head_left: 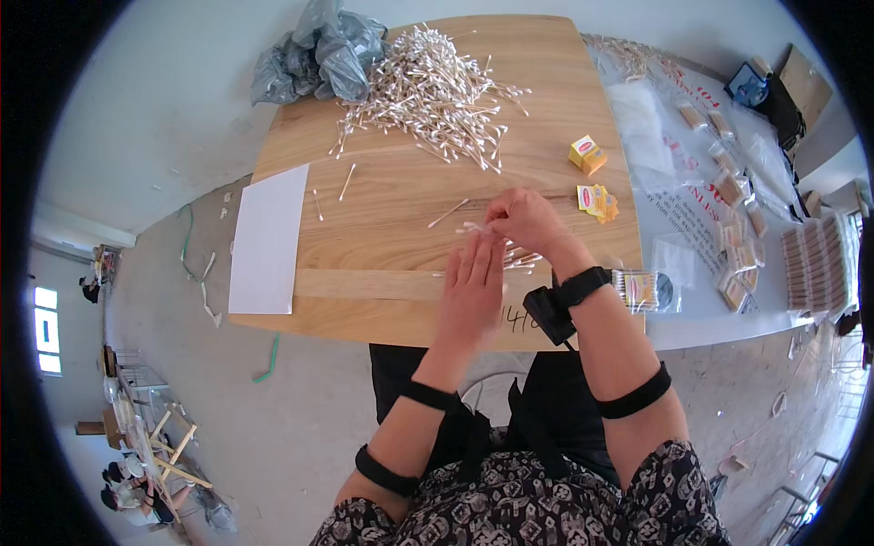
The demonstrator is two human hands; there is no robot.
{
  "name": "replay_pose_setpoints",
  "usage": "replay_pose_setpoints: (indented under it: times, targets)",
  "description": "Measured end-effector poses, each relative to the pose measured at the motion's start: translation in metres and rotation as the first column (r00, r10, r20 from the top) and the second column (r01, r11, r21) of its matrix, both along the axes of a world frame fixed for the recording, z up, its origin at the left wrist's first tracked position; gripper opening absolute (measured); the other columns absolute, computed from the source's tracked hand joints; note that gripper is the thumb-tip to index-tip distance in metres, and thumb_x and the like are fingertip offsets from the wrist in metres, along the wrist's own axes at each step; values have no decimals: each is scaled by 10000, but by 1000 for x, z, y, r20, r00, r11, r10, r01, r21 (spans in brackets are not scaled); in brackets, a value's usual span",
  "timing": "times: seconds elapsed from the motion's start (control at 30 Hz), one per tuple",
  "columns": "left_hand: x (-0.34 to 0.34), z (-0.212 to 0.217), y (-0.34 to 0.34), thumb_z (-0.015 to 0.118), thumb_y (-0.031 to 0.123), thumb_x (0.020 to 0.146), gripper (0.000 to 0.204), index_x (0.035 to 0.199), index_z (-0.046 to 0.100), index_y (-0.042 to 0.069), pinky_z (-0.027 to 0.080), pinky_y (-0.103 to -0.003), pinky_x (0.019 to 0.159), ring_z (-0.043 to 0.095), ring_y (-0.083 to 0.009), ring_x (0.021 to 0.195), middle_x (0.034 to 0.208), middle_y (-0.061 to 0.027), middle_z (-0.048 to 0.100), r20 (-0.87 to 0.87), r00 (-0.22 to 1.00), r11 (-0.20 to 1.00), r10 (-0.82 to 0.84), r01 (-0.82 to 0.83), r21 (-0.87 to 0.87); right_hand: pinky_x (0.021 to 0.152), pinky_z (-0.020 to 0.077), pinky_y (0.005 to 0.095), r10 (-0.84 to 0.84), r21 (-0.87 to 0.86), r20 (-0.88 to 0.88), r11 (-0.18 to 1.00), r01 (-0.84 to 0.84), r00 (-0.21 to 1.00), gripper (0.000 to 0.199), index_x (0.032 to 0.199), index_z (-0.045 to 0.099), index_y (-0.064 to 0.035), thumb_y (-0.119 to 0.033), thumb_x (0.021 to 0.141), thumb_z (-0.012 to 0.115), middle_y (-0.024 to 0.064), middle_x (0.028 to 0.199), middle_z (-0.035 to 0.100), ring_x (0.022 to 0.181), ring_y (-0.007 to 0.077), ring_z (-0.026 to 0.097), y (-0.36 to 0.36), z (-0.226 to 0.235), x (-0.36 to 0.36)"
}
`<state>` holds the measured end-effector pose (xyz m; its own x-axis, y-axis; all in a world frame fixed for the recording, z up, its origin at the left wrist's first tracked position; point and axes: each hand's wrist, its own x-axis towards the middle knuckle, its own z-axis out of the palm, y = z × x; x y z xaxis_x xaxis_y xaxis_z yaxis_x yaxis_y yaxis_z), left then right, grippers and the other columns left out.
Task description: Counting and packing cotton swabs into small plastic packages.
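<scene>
Both hands work close together over a small bunch of cotton swabs near the front of the wooden table. My left hand lies over the swabs with its fingers stretched out, slightly blurred. Beside its fingertips, my right hand is closed in a pinch around cotton swabs, whose white tips show at the fingers; how many it holds is hidden. A single swab lies just beyond the hands. To the right of the bunch, by my right wrist, rests a clear bag of packed swabs with a yellow label.
A large heap of loose swabs covers the table's far side, next to a grey plastic bag. Yellow cards stand stacked and lie fanned at right. White paper is at left. Packed swab bags cover the right-hand surface.
</scene>
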<state>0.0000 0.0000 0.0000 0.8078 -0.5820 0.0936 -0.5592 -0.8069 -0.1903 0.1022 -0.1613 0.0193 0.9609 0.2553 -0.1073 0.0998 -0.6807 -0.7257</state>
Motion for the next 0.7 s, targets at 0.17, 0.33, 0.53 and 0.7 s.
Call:
replay_pose_setpoints:
  times: [0.17, 0.33, 0.53, 0.7]
  targets:
    - [-13, 4, -18, 546, 454, 930, 790, 1483, 272, -40, 164, -542, 1167, 201, -376, 1468, 1577, -218, 219, -175, 982, 897, 73, -141, -419, 673, 511, 318, -232, 226, 276, 959, 172, 933, 173, 931, 722, -5, -84, 793, 656, 137, 796, 696, 693, 204, 649, -16, -26, -15]
    - [27, 3, -20, 501, 536, 931, 837, 1500, 247, -22, 132, -549, 1177, 178, -352, 1481, 1582, -207, 223, -201, 974, 938, 109, -168, -305, 696, 515, 353, -593, 449, 130, 750, 486, 795, 115, 870, 697, 11, -47, 794, 633, 191, 803, 671, 755, 295, 660, -19, -13, -55]
    - [55, 14, -23, 513, 550, 923, 852, 1523, 225, 18, 109, -548, 1187, 164, -312, 1490, 1596, -185, 203, -289, 950, 949, 117, -193, -250, 662, 501, 339, -689, 536, 192, 670, 514, 699, 102, 896, 667, 21, 37, 813, 611, 161, 813, 646, 706, 272, 631, -13, -25, -100]
    - [16, 20, -17, 539, 528, 919, 851, 1529, 215, 29, 105, -548, 1188, 173, -312, 1488, 1603, -181, 182, -326, 941, 970, 93, -160, -185, 720, 497, 311, -676, 565, 144, 656, 500, 723, 164, 1004, 634, 28, 57, 851, 583, 135, 954, 627, 789, 227, 621, -2, -20, -126]
